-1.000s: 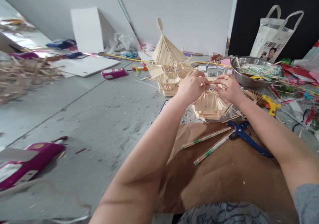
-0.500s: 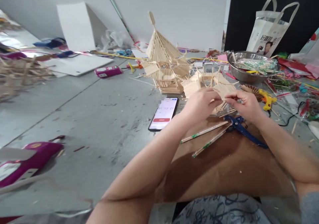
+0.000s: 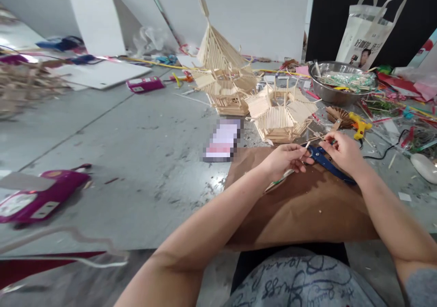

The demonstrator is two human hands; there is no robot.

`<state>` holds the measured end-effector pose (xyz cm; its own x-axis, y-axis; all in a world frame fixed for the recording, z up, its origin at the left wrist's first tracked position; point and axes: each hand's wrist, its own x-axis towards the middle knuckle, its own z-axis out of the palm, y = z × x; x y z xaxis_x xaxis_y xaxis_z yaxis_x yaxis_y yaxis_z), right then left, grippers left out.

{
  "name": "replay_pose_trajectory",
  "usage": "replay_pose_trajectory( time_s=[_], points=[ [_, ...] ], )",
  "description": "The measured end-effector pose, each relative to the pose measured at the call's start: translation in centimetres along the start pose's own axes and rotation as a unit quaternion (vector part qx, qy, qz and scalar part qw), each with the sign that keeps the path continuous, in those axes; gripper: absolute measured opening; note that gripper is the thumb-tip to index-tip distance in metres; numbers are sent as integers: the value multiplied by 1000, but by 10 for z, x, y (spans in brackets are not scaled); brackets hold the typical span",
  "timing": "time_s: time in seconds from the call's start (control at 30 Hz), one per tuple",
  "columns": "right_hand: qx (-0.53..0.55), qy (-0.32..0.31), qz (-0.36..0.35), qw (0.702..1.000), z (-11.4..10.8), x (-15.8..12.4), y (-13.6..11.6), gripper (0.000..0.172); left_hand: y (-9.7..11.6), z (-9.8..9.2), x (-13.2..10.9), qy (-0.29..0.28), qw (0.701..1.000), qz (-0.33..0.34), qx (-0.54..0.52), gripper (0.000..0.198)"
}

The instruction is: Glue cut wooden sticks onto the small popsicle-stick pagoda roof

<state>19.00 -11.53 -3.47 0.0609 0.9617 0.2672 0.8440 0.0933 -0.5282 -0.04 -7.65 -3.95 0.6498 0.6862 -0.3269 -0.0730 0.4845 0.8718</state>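
My left hand [image 3: 285, 160] is closed in a pinch on a short thin wooden stick [image 3: 307, 145], which points up from between thumb and fingers. My right hand [image 3: 343, 151] is just to the right, with thumb and fingertips pressed together; what is in them, if anything, is too small to make out. Blue-handled cutters [image 3: 332, 166] lie under and between my hands on brown paper [image 3: 290, 220]. Green-marked wooden sticks [image 3: 278, 182] lie partly hidden beneath my left hand. Beyond stands a roofed wooden-stick model [image 3: 283, 113] with an open middle.
A taller stick pagoda [image 3: 223, 65] stands behind to the left, with a phone [image 3: 221, 140] in front. At right are a yellow glue gun [image 3: 359, 125], a metal bowl [image 3: 317, 86] of sticks and a white mouse [image 3: 425, 166]. A purple device [image 3: 64, 191] sits left.
Both hands have come back from the roofed model toward me, down over the cutters, and moved slightly apart. The stick in my left hand now shows. The view has tilted down.
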Motion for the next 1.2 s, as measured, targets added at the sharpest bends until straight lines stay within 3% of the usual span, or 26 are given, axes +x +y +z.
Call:
replay_pose_trajectory(
  time_s=[0.1,0.17,0.23,0.43,0.5,0.73,1.0,1.1,1.2],
  points=[
    [-178,-99,32,978,-7,-5,8,30,-11,0,2,57,992,-7,-115,13],
    [-234,-187,41,953,-7,-9,12,32,-17,0,4,82,984,-4,-155,15],
    [-264,-237,43,934,-4,-12,15,32,-22,0,5,86,981,-3,-173,15],
    [-315,-298,61,899,-3,-14,17,30,-29,-4,7,76,982,0,-170,5],
    [-312,-301,59,899,-5,-14,17,27,-31,-5,8,69,985,4,-158,8],
    [-237,-196,95,947,-14,-13,18,31,-33,-6,3,75,993,91,-32,35],
    [-63,39,119,990,-27,-14,27,32,-39,-7,0,75,957,218,178,24],
    [106,93,107,984,-21,-15,30,29,-42,-11,3,81,914,308,252,20],
    [309,98,88,942,-9,-16,30,20,-43,-15,5,92,874,360,312,18]
  ],
)
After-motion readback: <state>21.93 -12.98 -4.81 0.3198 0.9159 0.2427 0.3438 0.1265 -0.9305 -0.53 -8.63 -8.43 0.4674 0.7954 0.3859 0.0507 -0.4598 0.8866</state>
